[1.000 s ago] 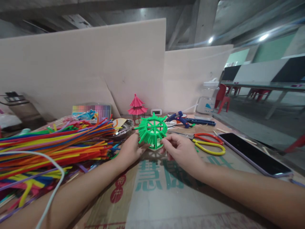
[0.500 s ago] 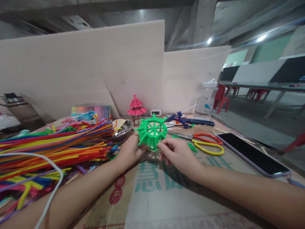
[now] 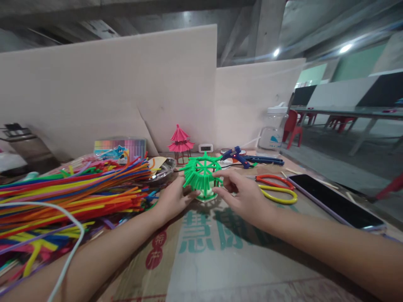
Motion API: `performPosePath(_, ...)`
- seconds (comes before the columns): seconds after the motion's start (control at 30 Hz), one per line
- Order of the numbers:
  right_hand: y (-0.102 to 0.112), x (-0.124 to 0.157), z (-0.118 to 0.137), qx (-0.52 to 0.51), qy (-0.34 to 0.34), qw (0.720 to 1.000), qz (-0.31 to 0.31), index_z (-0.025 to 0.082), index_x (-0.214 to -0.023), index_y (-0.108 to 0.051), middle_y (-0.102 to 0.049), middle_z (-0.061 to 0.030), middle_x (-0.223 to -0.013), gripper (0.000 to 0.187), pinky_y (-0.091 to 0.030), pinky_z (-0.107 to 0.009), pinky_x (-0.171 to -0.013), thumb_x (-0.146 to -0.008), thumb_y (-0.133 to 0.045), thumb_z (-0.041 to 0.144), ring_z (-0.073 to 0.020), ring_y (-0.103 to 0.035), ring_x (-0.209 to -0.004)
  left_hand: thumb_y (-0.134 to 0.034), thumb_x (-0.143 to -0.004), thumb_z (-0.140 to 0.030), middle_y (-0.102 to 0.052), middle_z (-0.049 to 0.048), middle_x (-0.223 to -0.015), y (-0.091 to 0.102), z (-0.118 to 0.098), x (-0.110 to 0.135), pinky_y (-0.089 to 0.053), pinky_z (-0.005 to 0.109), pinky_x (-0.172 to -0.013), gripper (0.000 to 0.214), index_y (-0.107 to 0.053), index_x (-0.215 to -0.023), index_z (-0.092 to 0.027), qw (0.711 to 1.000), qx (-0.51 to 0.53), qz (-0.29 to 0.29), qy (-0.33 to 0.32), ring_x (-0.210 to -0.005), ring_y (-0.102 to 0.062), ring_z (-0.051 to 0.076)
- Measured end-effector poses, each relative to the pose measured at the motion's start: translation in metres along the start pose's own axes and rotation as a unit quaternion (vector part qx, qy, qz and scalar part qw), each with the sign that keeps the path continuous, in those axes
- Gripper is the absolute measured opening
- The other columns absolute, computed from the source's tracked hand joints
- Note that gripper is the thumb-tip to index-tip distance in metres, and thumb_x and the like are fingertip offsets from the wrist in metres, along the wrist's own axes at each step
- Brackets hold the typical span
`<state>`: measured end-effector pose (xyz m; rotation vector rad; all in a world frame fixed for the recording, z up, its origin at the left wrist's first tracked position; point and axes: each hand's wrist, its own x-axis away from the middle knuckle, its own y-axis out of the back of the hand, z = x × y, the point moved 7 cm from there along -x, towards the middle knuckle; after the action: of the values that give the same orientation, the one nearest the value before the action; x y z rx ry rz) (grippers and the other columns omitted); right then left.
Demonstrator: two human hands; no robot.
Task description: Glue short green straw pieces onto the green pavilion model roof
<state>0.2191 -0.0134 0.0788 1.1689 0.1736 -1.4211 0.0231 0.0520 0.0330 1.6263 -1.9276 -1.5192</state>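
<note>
A small green pavilion model (image 3: pixel 201 178) made of fuzzy pipe-cleaner pieces stands upright in front of me. Its roof is a fringed ring with spokes in the open middle, and below it are dark posts and a pale base. My left hand (image 3: pixel 174 198) grips its left side low down, the thumb by the base; the other fingertips are hidden behind it. At the right edge of the roof is my right hand (image 3: pixel 247 195), thumb and forefinger parted around that edge. Whether those fingertips touch it I cannot tell.
Colourful pipe cleaners (image 3: pixel 72 188) heap up on the left. Behind are a pink pavilion model (image 3: pixel 179 140), a small digital clock (image 3: pixel 205 148) and a blue glue gun (image 3: pixel 236 156). Scissors (image 3: pixel 278 193), a phone (image 3: pixel 333 201) and a clear bottle (image 3: pixel 271 132) stand or lie to the right.
The green model's roof has tipped so that its posts and base now show. My right thumb and forefinger have parted from a pinch at the roof's front edge and shifted right.
</note>
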Motion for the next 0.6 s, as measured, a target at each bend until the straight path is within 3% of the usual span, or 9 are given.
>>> performPosePath(0.1, 0.004, -0.002, 0.009, 0.074, 0.076, 0.994, -0.001, 0.019, -0.120, -0.065, -0.058, 0.0023, -0.069, 0.028, -0.036, -0.026, -0.057, -0.095, -0.061, 0.029, -0.0139, -0.051, -0.058, -0.064, -0.087, -0.047, -0.070, 0.0096, -0.116, 0.002, -0.003, 0.000, -0.054, 0.041, -0.094, 0.042, -0.060, -0.120, -0.022, 1.000, -0.002, -0.001, -0.001, -0.111, -0.066, 0.030)
performPosePath(0.2, 0.003, -0.002, 0.014, 0.092, 0.102, 0.990, 0.010, 0.017, -0.122, -0.065, -0.060, 0.0020, -0.068, 0.028, -0.037, -0.026, -0.057, -0.097, -0.059, 0.028, -0.0134, -0.049, -0.055, -0.064, -0.087, -0.046, -0.070, 0.0103, -0.115, 0.003, -0.005, 0.000, -0.053, 0.042, -0.094, 0.040, -0.061, -0.118, -0.022, 1.000, -0.016, -0.004, -0.009, -0.110, -0.066, 0.030)
performPosePath(0.6, -0.001, -0.002, 0.010, 0.084, 0.068, 0.994, 0.016, 0.017, -0.119, -0.062, -0.057, 0.0056, -0.063, 0.025, -0.035, -0.023, -0.053, -0.097, -0.060, 0.029, -0.0121, -0.051, -0.051, -0.060, -0.089, -0.048, -0.068, 0.0140, -0.118, 0.001, -0.007, 0.001, -0.053, 0.047, -0.095, 0.039, -0.061, -0.115, -0.019, 0.998, -0.052, -0.001, -0.027, -0.114, -0.064, 0.033)
